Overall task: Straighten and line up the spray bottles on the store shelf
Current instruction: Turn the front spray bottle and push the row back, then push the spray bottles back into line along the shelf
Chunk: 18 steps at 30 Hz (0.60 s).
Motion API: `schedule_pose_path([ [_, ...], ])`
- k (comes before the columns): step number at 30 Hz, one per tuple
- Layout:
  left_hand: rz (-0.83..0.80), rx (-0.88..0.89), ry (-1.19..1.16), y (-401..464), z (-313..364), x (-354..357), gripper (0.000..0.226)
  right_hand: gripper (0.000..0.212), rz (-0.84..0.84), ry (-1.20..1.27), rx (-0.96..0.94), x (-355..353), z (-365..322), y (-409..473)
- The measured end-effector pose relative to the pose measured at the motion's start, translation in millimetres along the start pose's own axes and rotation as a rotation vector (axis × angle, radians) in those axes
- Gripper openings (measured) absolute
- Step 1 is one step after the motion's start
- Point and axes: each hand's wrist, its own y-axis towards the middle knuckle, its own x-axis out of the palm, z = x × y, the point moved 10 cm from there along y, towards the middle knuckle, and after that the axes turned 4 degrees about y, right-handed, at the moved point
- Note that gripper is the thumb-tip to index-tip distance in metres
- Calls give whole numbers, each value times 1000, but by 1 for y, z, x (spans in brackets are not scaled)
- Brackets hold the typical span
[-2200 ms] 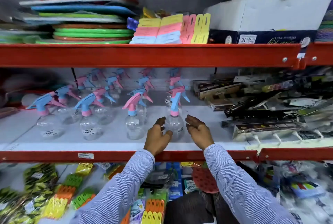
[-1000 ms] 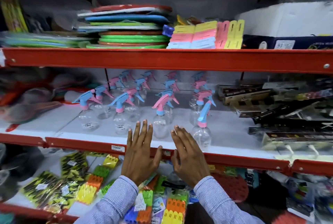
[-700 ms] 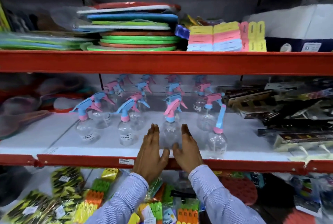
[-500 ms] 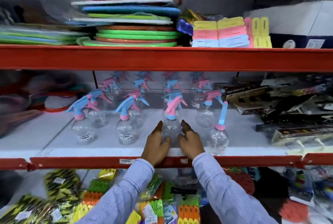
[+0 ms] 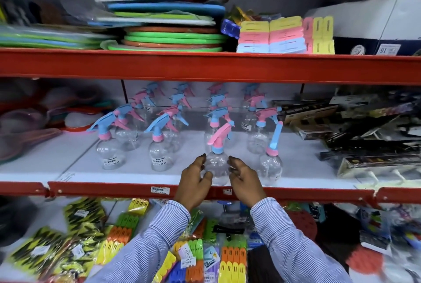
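Several clear spray bottles with pink and blue trigger heads stand in rows on the white middle shelf (image 5: 75, 168). At the front edge, a bottle with a pink head (image 5: 217, 164) sits between my hands. My left hand (image 5: 193, 182) cups its left side and my right hand (image 5: 245, 180) cups its right side, fingers curled against the clear body. To its right stands a front bottle with a blue head (image 5: 271, 166). Two more front bottles stand to the left: one (image 5: 159, 157) nearby, another (image 5: 109, 155) further left.
A red shelf rail (image 5: 114, 188) runs along the front edge. Dark boxed goods (image 5: 364, 146) crowd the shelf's right side. Coloured mats (image 5: 168, 22) are stacked on the upper shelf. Packets of clothes pegs (image 5: 205, 260) lie on the lower shelf.
Both hands left the right front bottle and moved left to the pink-headed bottle, closing in around it. Since half a second ago, they stay on its sides.
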Motion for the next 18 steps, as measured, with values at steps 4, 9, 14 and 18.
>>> schedule_pose_path([
  [4, -22, -29, 28, -8, -4, 2, 50, 52, -27, -3, -13, 0, -2, -10],
  [9, 50, 59, 236, -32, -7, -12, 67, 62, 142, -157, -177, -7, -18, -37],
  [14, 161, 137, 656, -61, -13, -37, 68, 61, 243, -377, -460, 16, -49, -72],
  [18, 165, 88, 816, -71, -34, -62, 71, 66, 127, -483, -553, 59, -68, -75],
])
